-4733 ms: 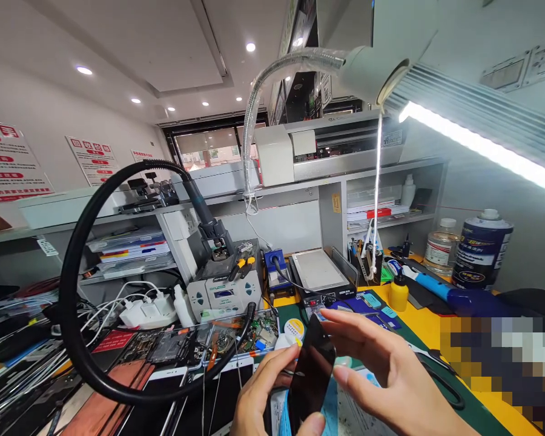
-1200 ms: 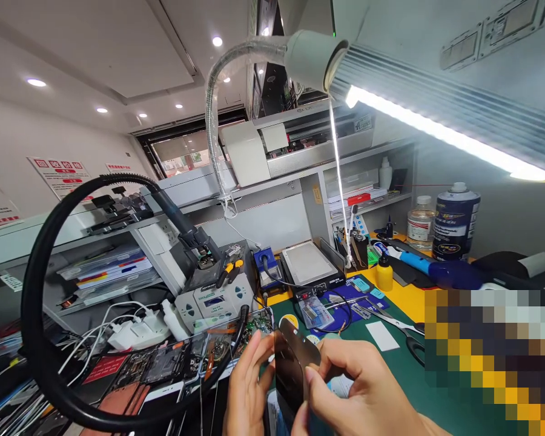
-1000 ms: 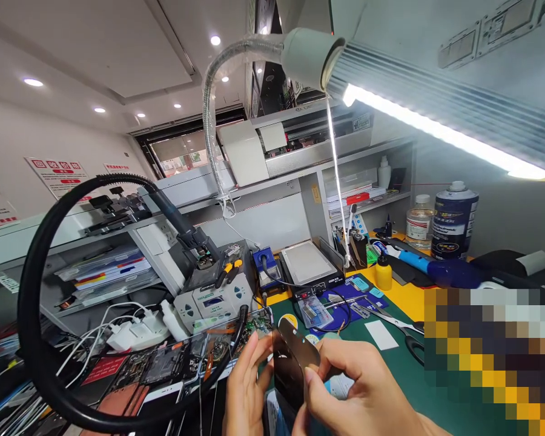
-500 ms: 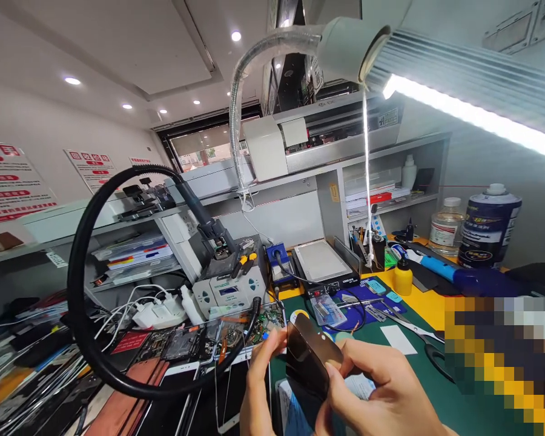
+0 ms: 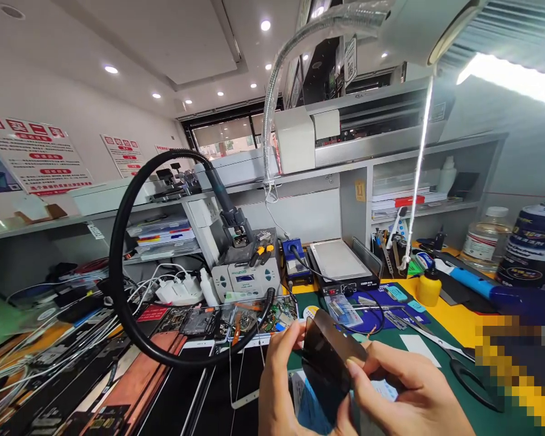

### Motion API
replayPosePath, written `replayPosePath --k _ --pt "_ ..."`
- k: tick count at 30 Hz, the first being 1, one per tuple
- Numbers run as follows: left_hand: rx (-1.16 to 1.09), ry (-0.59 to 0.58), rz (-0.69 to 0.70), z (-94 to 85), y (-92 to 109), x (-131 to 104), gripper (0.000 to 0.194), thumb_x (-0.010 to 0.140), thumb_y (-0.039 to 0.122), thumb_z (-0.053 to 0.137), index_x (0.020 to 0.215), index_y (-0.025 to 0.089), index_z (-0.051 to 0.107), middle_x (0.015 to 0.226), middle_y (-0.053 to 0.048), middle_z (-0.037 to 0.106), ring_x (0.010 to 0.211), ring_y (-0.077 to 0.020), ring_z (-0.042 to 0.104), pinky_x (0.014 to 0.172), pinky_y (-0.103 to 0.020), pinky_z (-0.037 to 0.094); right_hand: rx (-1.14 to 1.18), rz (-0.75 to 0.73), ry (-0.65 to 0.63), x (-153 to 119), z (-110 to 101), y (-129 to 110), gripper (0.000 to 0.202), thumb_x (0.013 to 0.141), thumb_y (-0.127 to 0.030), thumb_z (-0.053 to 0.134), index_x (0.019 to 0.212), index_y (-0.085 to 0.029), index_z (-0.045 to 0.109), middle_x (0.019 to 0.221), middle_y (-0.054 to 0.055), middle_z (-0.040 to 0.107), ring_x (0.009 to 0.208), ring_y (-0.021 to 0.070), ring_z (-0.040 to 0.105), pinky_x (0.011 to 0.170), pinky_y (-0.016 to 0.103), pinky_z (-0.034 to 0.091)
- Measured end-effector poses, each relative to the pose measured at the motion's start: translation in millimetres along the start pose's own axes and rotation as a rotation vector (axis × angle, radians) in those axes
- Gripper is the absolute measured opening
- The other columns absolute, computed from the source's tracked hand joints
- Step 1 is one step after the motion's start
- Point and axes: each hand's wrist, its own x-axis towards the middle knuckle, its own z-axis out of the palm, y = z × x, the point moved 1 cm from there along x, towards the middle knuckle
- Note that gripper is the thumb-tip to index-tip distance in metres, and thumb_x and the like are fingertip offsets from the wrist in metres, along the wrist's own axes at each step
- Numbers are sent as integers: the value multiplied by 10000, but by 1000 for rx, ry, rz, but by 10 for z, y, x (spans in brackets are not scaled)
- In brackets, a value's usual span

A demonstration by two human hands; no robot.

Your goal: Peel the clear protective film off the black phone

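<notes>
My left hand (image 5: 279,375) and right hand (image 5: 402,390) pinch the dark glass panel (image 5: 329,363) by its edges, fingertips closed on it, above the green mat (image 5: 436,387). I judge it thin, light, rigid, brittle and slippery: grip edges only, never the face.

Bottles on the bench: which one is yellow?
The small yellow bottle with the dark pointed nozzle, standing on the yellow bench top beside the blue mat. The clear bottle and the big dark blue can stand farther right, near the wall.
</notes>
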Motion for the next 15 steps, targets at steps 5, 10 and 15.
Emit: replayPosePath --k 5,10,15 --pt "-181 -84 -38 -75 -154 71 686 791 343 634 1442 292 423 1285 -79 617 1123 -277 650 925 -381 532 40 99 14 46 -62 39 310 898 -294 632 612 -241 525 510 -60 597 417 110 560 410 160 452" --pt "-440 -137 -104 -136 -184 165 641 850 362 665 1442 271 438 1306 -80 642 1167 -234 658 1020 -323 508 -5 63 29 75 -111 21 304 879 -268 631 590 -234 542 512 -55 602 426 111 573 438 165 472" --pt "-536 -120 -105 -179 -168 227 654 820 347 751 1410 233 493 1298 -85 673 1167 -217 670 1048 -285 519 -17 72 44 101 -141 7 317 912 -263 608 602 -230 549 528 -50 618 451 112 593 456 170 472"
